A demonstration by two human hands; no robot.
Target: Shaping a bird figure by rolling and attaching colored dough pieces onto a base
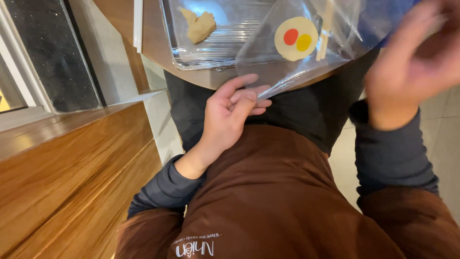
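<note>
A clear plastic sheet (306, 57) carrying a pale dough disc with red and yellow dots (296, 38) is pinched at its corner by the left hand (230, 115) over the desk (158, 43); the blurred right hand (417, 62) is raised, fingers spread, holding nothing. A dough lump (200, 26) is left unshaped on the foil tray (177, 52)

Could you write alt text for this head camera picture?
A person's left hand pinches the corner of a clear plastic sheet bearing a pale dough disc; the blurred right hand is raised beside it.
</note>
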